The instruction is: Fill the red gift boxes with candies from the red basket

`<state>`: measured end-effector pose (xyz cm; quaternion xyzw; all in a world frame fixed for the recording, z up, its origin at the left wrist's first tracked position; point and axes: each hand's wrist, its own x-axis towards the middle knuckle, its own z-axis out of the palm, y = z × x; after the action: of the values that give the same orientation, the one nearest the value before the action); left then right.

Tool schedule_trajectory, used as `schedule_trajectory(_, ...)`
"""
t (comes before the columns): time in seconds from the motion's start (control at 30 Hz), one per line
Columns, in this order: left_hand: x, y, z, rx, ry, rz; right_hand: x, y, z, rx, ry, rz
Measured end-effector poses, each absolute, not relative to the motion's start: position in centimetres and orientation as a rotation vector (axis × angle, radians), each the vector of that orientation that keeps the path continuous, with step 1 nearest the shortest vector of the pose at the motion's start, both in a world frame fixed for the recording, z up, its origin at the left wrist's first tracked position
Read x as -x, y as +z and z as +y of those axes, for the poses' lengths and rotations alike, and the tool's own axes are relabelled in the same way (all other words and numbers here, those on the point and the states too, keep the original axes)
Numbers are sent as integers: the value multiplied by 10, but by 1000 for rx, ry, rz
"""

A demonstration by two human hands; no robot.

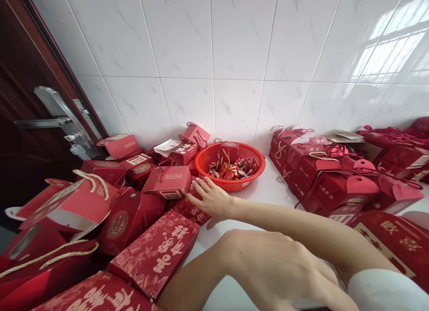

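Note:
My right hand (212,199) reaches left across the white surface, fingers stretched and resting on a small red box (192,210) with pale lettering. Its thumb hangs down past the box's near side. Closer to me, my left hand (275,266) crosses under the right forearm with its back turned up. The left fingers point to the lower right and are largely hidden, so any hold is unclear. Just beyond my right hand stands an orange-red plastic basket (256,179) holding wrapped sweets (234,170) and a small red box (229,149). A larger flat red box (157,253) lies nearer me.
Red gift boxes with rope handles (117,219) are heaped on the left. More red boxes (335,179) stand stacked on the right. White wall tiles (237,101) rise behind the surface. A dark door with a metal handle (43,122) is at far left.

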<state>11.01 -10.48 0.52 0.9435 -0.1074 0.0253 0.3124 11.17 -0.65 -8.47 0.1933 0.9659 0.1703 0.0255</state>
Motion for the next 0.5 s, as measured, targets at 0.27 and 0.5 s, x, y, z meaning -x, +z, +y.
schedule_trajectory(0.27, -107, -5, -103, -2517, 250, 2, -112, -81, -4, -783, 437, 3058)
schedule_trajectory(0.5, -91, 6, -91, -2462, 497, 173, -166, -87, -27, -1218, 3, 3248)
